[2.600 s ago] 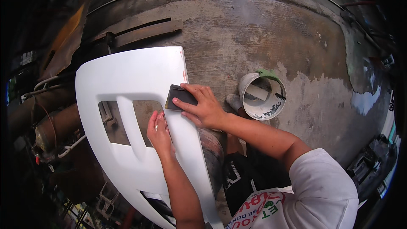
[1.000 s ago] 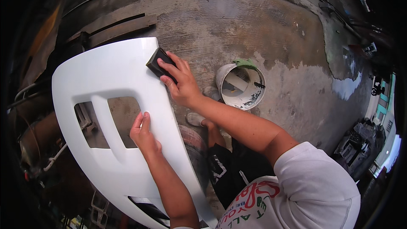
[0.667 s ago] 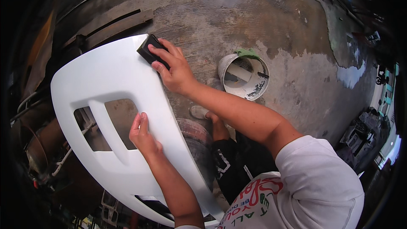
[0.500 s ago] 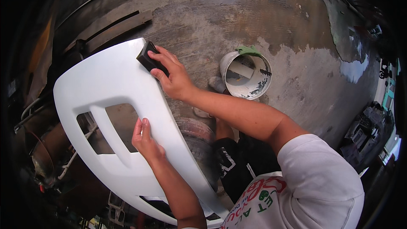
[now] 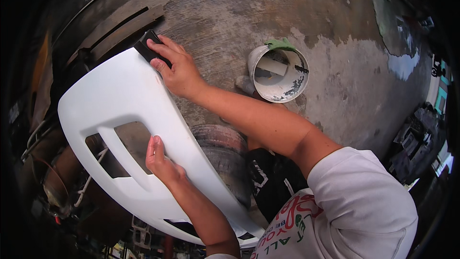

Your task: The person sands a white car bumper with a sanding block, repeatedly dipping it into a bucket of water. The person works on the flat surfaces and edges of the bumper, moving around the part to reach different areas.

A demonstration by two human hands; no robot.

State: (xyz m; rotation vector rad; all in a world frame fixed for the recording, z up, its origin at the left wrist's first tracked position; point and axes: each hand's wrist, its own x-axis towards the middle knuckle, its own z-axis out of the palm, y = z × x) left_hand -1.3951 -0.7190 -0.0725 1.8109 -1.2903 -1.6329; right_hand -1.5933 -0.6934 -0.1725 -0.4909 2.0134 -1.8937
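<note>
A large white curved car bumper [image 5: 127,88] with cut-out openings spans the left half of the view. My right hand [image 5: 178,69] is closed round a black sanding block [image 5: 152,50], which lies against the bumper's far top corner. Nearer to me, my left hand [image 5: 163,163] grips the bumper at the rim of a large opening. Its thumb and fingers are close together at that edge, and some fingers are partly hidden.
A whitish bucket [image 5: 303,79] stands on the concrete floor right of the bumper, a green cloth or glove [image 5: 280,44] over its rim and a pale flat piece inside. Worn tyres [image 5: 218,146] sit beside the bumper. Boards [image 5: 127,29] lie at far left; dark parts [image 5: 417,141] at right.
My right hand has moved the sanding block farther away and to the left, onto the bumper's corner. The left hand keeps its place at the opening. The bumper appears slightly shifted in view.
</note>
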